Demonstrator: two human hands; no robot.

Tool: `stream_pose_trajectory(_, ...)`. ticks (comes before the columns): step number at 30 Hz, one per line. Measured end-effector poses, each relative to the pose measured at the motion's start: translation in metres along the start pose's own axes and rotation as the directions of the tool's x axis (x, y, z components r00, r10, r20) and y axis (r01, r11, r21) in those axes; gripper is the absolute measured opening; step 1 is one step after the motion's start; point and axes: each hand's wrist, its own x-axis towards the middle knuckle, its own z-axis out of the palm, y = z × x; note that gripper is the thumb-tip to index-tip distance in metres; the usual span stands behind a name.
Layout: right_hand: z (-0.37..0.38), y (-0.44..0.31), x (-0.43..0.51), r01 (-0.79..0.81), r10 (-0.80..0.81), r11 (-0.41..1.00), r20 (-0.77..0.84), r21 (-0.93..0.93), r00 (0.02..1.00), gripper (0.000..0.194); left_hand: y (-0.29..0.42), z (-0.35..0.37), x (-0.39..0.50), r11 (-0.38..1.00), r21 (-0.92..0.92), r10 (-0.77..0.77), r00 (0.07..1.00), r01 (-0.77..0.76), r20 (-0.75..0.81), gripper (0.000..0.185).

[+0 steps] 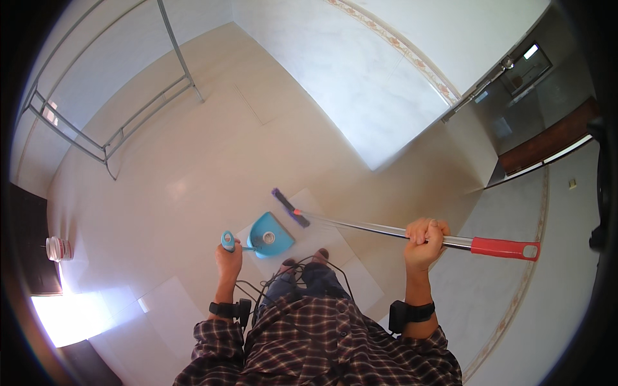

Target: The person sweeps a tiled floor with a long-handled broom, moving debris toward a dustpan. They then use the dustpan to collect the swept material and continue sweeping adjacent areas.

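My left hand [229, 258] is closed around the upright handle of a light blue dustpan [277, 245]. The pan is on the floor just ahead of my feet, and a small round whitish object [269, 237] lies inside it. In my right hand [427, 237] is the metal pole of a broom [367, 225], whose red plastic grip [497, 247] sticks out to the right past my fist. The broom's dark purple bristle head [290, 208] is at floor level, slightly beyond the dustpan's open edge and apart from it.
A grey metal bed frame [145, 108] stands at the far left. By the left wall is a white tub [59, 249]. A white wall [357, 101] juts in ahead, with a doorway [512, 101] to the right. Dark cables [344, 280] hang about my legs.
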Motion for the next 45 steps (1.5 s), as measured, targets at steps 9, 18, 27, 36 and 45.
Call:
stream_pose_trajectory(9,0.024,0.069,-0.023,0.038,-0.004,0.981,0.18,-0.19,0.984,0.019,-0.018,-0.032,-0.016,0.997,0.06,-0.044,0.995,0.05,-0.084,0.019)
stream_pose_trajectory(18,0.049,0.079,-0.067,-0.24,0.232,0.97,0.136,0.046,0.963,0.017,-0.031,-0.028,-0.012,0.999,0.021,-0.028,0.992,0.03,-0.12,0.018)
stream_pose_trajectory(27,0.065,0.025,0.002,-0.156,0.156,0.987,-0.002,0.038,0.988,0.022,-0.052,-0.049,-0.02,0.995,-0.014,-0.098,0.983,0.097,-0.152,0.017)
stream_pose_trajectory(36,0.142,0.097,-0.037,-0.033,0.075,0.996,0.567,-0.084,0.82,0.021,-0.078,-0.07,-0.052,0.983,-0.068,-0.183,0.952,0.171,-0.247,0.019)
stream_pose_trajectory(45,0.126,0.152,-0.122,-0.047,0.258,0.936,0.588,-0.349,0.767,0.018,-0.11,-0.103,-0.079,0.967,-0.112,-0.254,0.899,0.229,-0.357,0.018)
